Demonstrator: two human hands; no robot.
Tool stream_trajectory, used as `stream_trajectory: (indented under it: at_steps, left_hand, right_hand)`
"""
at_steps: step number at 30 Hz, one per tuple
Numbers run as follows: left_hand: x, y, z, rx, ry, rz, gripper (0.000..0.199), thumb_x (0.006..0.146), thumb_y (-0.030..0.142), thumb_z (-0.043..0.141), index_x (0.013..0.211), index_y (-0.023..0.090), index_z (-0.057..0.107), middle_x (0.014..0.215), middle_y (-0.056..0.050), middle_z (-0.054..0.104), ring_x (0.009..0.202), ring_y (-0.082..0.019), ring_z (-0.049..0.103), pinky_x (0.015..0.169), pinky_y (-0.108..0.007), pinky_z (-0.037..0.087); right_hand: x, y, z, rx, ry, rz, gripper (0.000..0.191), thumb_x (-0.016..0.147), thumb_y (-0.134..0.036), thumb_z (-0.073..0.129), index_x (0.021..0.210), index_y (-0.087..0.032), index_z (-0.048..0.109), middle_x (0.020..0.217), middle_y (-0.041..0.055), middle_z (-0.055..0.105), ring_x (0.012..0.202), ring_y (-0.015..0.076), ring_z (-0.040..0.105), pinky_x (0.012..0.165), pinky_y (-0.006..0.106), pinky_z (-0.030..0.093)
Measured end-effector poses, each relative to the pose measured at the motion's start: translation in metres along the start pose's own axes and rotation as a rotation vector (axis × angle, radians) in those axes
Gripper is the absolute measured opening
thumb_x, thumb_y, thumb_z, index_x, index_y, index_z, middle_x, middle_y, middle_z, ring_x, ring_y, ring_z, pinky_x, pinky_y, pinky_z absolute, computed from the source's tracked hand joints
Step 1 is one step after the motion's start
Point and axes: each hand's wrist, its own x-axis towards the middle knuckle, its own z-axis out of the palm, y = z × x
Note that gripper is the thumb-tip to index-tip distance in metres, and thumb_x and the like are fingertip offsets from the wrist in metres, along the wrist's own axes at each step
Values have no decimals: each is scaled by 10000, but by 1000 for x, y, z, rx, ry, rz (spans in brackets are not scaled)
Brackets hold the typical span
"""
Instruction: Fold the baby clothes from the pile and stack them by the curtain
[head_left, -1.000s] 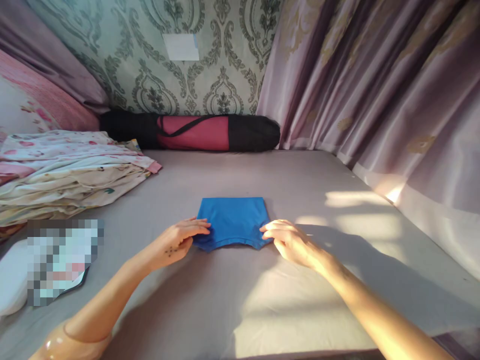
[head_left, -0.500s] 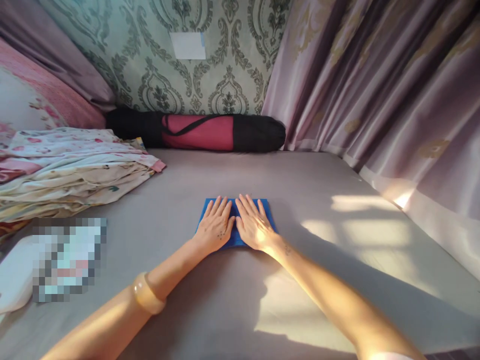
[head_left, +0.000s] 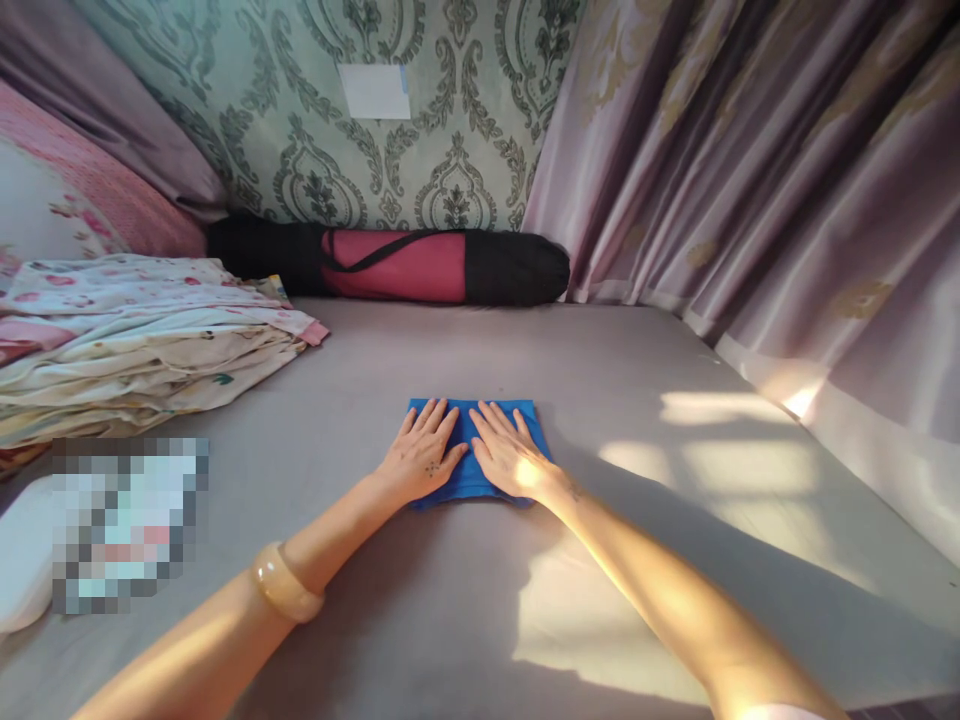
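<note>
A folded blue cloth (head_left: 466, 487) lies flat on the grey bed sheet (head_left: 420, 610), in the middle of the head view. My left hand (head_left: 421, 452) rests palm down on its left half, fingers stretched out and pointing away from me. On the right half, my right hand (head_left: 512, 450) lies flat too, its fingers spread. Between the two thumbs a strip of blue fabric shows. The palms hide much of the cloth. A pale bangle (head_left: 285, 584) circles my left forearm.
A long black and red bag (head_left: 397, 265) lies along the patterned wall (head_left: 390, 170). Crumpled printed fabric (head_left: 150, 340) is heaped at the left, with a white object (head_left: 34, 540) and a blurred-out item in front of it. Purple curtains (head_left: 720, 180) hang at the right.
My left hand has slid slightly left and toward me, widening the gap between the hands. More of the cloth's near edge shows. My right hand has barely moved.
</note>
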Motion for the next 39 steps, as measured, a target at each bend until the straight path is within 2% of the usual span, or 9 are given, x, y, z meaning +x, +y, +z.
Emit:
stream_trajectory:
  at_steps: [4, 8, 11, 17, 20, 23, 33, 36, 39]
  left_hand:
    - [0, -4, -3, 16, 68, -25, 658, 982, 528, 305, 1482, 107, 375, 1582, -160, 266, 1477, -308, 183, 1200, -514, 182]
    - [-3, -11, 7, 15, -19, -39, 693, 977, 560, 288, 1489, 99, 363, 1566, -161, 303, 1465, -305, 230, 1197, -511, 198]
    - [-3, -14, 12, 10, -3, -33, 692, 976, 562, 290, 1487, 103, 367, 1566, -162, 300, 1464, -306, 233, 1195, -518, 203]
    - [0, -17, 5, -32, -52, -27, 727, 965, 599, 268, 1501, 113, 339, 1577, -154, 281, 1471, -304, 211, 1192, -514, 199]
    - [-1, -21, -1, -44, -51, -67, 719, 976, 591, 210, 1494, 114, 355, 1571, -160, 295, 1466, -299, 229, 1185, -503, 216]
    - [-7, -28, -1, -3, 54, -96, 708, 985, 566, 199, 1487, 93, 359, 1573, -175, 282, 1473, -301, 207, 1185, -511, 206]
    - [-17, -39, 11, 4, -7, -92, 699, 980, 553, 220, 1498, 97, 327, 1568, -177, 300, 1459, -312, 249, 1173, -511, 221]
    - [-18, -37, 6, 13, 77, -152, 728, 954, 597, 267, 1457, 82, 378, 1511, -224, 378, 1396, -342, 364, 1116, -494, 317]
    - [-24, -41, -2, 14, 138, -235, 719, 913, 635, 315, 1318, 75, 513, 1267, -226, 579, 1186, -346, 551, 988, -469, 434]
  right_hand:
    - [-1, 12, 3, -71, 170, 34, 580, 994, -303, 239, 1508, -40, 301, 1592, 147, 219, 1488, 252, 133, 1204, 502, 70]
    - [-1, 21, 12, -55, 71, 91, 618, 985, -336, 259, 1510, -10, 278, 1593, 145, 209, 1482, 260, 158, 1203, 460, 139]
    - [1, 22, 15, -48, 58, 98, 622, 983, -337, 252, 1515, -14, 265, 1600, 132, 196, 1485, 257, 144, 1206, 453, 126]
    - [1, 24, 6, -9, 23, 82, 613, 990, -342, 246, 1517, -31, 272, 1601, 133, 190, 1486, 250, 136, 1205, 454, 137]
    - [-4, 30, 1, -13, 78, 86, 596, 1001, -325, 204, 1509, -26, 293, 1594, 151, 207, 1483, 258, 152, 1200, 465, 156]
    - [-13, 36, 2, -67, 189, 102, 604, 1004, -332, 194, 1515, -18, 268, 1593, 164, 195, 1485, 272, 135, 1198, 489, 152]
    - [-19, 39, 17, -10, 119, 110, 619, 1004, -358, 233, 1519, -17, 258, 1586, 153, 226, 1474, 274, 184, 1199, 465, 206]
    - [-20, 42, 14, 75, 164, 89, 608, 991, -367, 291, 1503, -40, 313, 1570, 170, 276, 1461, 283, 231, 1177, 474, 262]
    - [-27, 44, 3, 187, 254, 143, 573, 963, -351, 377, 1469, -81, 383, 1526, 180, 378, 1421, 258, 337, 1130, 418, 352]
